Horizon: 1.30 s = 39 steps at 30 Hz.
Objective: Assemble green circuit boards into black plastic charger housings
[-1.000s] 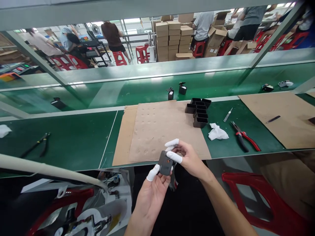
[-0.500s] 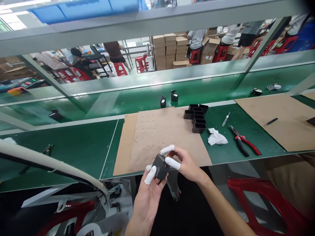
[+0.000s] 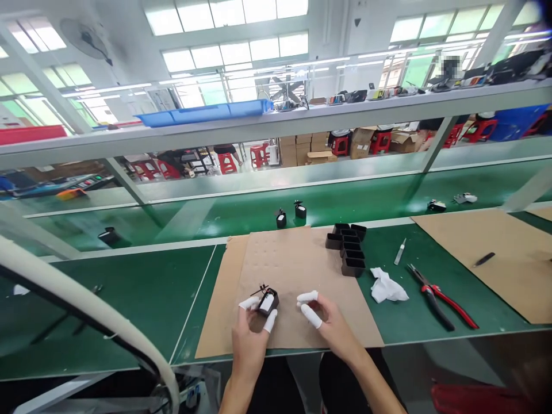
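Observation:
My left hand (image 3: 252,328), with white finger cots on thumb and fingers, grips a small black plastic case (image 3: 269,302) between thumb and fingertips. A white block shows in the case's open top, and thin black wires stick out at its upper left. The case is at the brown cardboard sheet (image 3: 293,259); whether it rests on it I cannot tell. To the right, my right hand (image 3: 325,319) hovers over the cardboard with thumb and finger apart, also in white cots, holding nothing. Several empty black cases (image 3: 349,247) stand grouped at the cardboard's right rear corner.
Right of the cardboard lie a crumpled white tissue (image 3: 387,286), red-and-black pliers (image 3: 440,296) and a small pale tool (image 3: 400,252). Two filled black cases (image 3: 301,210) stand on the green belt (image 3: 233,215) behind. A thick white hose (image 3: 86,305) crosses at left.
The view has tilted up. The black case has been turned so its open top with the white block shows. My right hand has let go of the case and moved right.

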Each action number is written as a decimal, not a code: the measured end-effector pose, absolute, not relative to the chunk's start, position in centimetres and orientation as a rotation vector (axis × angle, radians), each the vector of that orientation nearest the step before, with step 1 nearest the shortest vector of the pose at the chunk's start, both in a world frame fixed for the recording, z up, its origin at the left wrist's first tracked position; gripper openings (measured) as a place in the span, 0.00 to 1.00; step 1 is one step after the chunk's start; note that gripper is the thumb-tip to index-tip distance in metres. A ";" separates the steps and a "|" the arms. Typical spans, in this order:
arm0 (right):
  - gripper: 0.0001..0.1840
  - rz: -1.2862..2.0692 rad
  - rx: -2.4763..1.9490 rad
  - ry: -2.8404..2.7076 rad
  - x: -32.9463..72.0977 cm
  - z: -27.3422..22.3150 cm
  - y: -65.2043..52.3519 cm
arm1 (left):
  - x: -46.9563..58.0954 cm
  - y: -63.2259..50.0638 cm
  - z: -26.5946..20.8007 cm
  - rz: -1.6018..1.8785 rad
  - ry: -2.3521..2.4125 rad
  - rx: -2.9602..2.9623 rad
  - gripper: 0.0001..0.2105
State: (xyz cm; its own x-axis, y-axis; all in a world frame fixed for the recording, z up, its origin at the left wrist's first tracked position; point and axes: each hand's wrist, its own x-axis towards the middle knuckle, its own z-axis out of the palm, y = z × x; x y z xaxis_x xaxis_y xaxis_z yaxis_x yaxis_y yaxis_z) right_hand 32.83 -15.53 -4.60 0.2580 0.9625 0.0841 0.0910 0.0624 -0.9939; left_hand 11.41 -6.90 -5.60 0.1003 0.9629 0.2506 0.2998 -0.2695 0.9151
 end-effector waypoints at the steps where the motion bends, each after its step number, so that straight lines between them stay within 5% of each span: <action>1: 0.19 0.916 -1.320 -1.105 32.8 -4.6 -15.5 | 11.4 -6.9 -5.5 1.163 1.250 1.697 0.22; 15: 0.22 0.927 -1.268 -1.022 32.9 -4.3 -15.3 | 13.1 -1.0 3.4 0.697 0.939 2.232 0.05; 19: 0.22 0.926 -1.257 -1.002 33.0 -4.3 -15.4 | 13.3 0.4 4.3 0.585 0.855 2.286 0.10; 22: 0.22 0.923 -1.247 -0.999 33.1 -4.2 -15.5 | 13.2 0.8 4.5 0.597 0.884 2.281 0.16; 29: 0.22 0.931 -1.255 -1.008 33.1 -3.9 -15.4 | 13.8 0.4 5.6 0.737 0.887 2.296 0.10; 39: 0.22 0.880 -1.301 -1.037 33.2 -3.3 -15.4 | 15.5 0.9 4.4 1.066 0.946 2.151 0.13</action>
